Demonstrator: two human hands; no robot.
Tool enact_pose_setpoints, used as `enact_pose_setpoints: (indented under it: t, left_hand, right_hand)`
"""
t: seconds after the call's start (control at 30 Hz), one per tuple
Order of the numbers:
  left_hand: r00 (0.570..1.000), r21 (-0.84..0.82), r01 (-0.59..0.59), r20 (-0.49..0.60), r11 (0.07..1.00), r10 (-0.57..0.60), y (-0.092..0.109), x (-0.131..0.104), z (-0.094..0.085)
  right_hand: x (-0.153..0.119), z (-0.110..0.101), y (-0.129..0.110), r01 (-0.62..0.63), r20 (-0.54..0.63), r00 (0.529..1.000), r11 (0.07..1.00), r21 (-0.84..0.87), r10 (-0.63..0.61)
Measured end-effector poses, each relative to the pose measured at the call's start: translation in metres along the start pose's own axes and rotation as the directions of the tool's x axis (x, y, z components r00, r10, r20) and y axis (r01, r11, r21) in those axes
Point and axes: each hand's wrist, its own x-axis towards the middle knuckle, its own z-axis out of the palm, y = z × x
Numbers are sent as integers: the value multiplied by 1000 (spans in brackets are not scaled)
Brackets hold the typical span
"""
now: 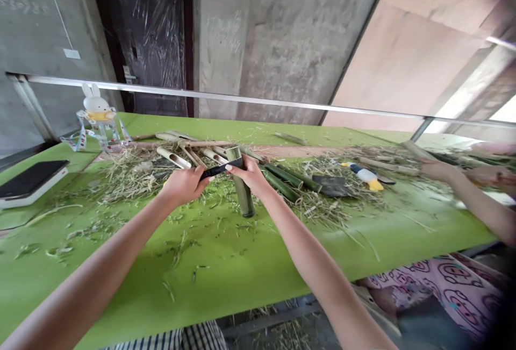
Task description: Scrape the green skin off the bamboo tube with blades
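Observation:
My left hand [183,185] is closed round one end of a dark, flat knife-like tool [215,170]. The tool runs across the front of a green bamboo piece [244,199], close to its upper end. That bamboo stands on the green tabletop, tilted slightly. My right hand [253,173] is wrapped about the bamboo's upper part, its thumb lying over the tool; the fingers behind are hidden. Just right of it lie several green bamboo lengths [284,180]. Behind my left hand are split bamboo pieces [173,157] among shavings.
Shavings [133,178] cover much of the green table [226,280]. A black-topped white device [32,178] and a rabbit-shaped bottle [97,111] stand at left. A yellow-and-white object [366,175] and dark sheet [332,186] lie right. Another person's hands [439,170] work far right.

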Motion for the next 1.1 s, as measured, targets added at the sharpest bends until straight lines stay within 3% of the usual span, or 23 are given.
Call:
enact_pose_setpoints:
  t: [0.43,0.73,0.97,1.1]
  left_hand:
    - [999,-2,-16,-49,1000,16,-7,2,5]
    - [997,-23,36,-72,999,-38,-6,-1,0]
    - [982,-17,95,-162,995,-96,6,-4,-3]
    - [985,0,8,-175,1000,-7,9,-4,2]
  right_hand:
    - [-8,13,-9,72,-144,984,976,-207,-103]
    - [-7,16,-10,28,-269,953,923,-384,-141]
    - [-9,17,-17,4,-287,954,964,-264,-82]
    - [-11,15,-17,30,-185,981,990,-139,-56]
